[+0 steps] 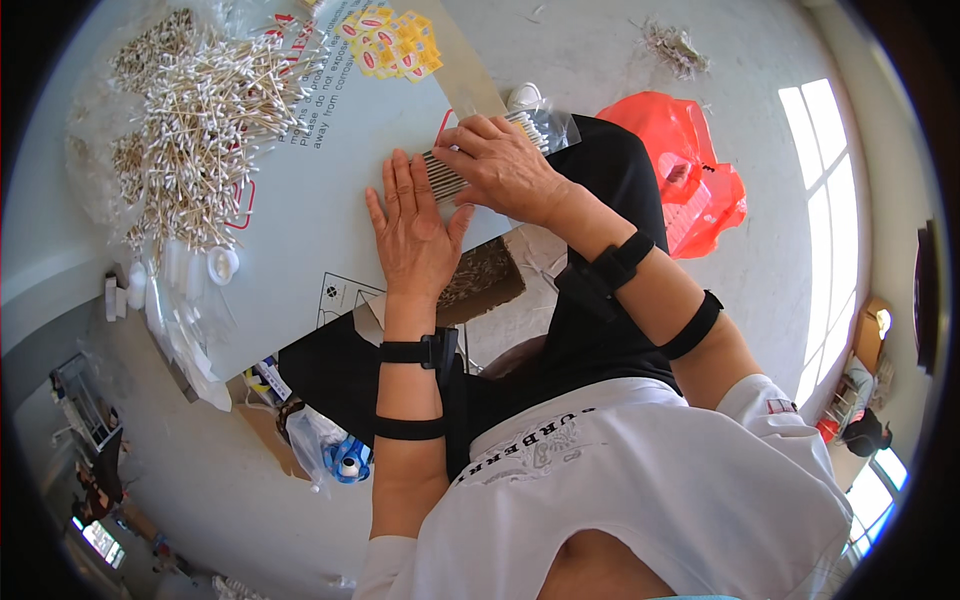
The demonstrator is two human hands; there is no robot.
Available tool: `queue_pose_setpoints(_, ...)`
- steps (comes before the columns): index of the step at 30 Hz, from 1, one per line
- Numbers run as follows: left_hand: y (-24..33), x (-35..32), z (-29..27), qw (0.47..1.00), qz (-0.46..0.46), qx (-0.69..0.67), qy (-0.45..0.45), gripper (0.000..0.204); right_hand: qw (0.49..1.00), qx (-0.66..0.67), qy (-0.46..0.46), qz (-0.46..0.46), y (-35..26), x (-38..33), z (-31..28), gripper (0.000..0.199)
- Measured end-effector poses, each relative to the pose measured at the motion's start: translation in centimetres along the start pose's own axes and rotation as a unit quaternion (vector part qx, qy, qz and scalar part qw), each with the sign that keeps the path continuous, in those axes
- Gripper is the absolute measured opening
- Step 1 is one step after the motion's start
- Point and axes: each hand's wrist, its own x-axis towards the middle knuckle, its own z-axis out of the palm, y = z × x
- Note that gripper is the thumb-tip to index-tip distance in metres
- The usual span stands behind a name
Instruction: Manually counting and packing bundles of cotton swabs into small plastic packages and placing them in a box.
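A flat row of cotton swabs [445, 180] lies side by side on the grey table, its white tips showing by a clear plastic bag [562, 130] at the right. My left hand [410, 230] lies flat beside the row, palm down, with its fingers stretched out along the swabs' left ends. Over the row, my right hand [508, 172] bends its fingers and thumb across the swabs and grips them from both sides. Part of the row is hidden under this hand. A big loose heap of cotton swabs [200, 120] covers the table's left side.
Yellow labels [392, 45] lie in a pile at the table's far edge. An open cardboard box [485, 280] with brown contents sits below the near edge. A red plastic bag [690, 170] rests on the floor at right. White rolls [222, 265] lie by the heap.
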Motion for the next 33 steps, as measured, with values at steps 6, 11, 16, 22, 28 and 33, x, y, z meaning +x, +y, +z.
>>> queue_pose_setpoints(6,0.4,0.0,0.0,1.000,-0.007,0.009,0.013,0.081,0.996,-0.018,0.059,-0.060,0.5,-0.6,1.4,0.046)
queue_pose_setpoints(11,0.9,0.1,0.1,1.000,-0.017,0.023,0.001,0.081,0.991,-0.012,0.112,-0.067,0.7,-1.2,2.5,0.037)
queue_pose_setpoints(16,0.9,0.0,0.6,1.000,-0.015,0.010,0.008,0.082,0.997,-0.021,0.035,-0.066,0.1,-1.5,1.9,0.040)
queue_pose_setpoints(22,1.2,0.1,0.0,1.000,-0.022,0.012,-0.019,0.083,0.997,-0.071,-0.007,0.004,-1.7,-3.6,1.4,0.058)
queue_pose_setpoints(28,1.0,0.2,0.0,0.999,-0.007,0.022,-0.030,0.083,0.995,-0.075,-0.063,-0.012,-1.0,-4.6,0.4,0.060)
queue_pose_setpoints(33,0.9,0.1,0.2,0.999,-0.018,0.031,-0.034,0.083,0.988,-0.090,-0.024,0.123,1.4,-4.4,-1.0,0.061)
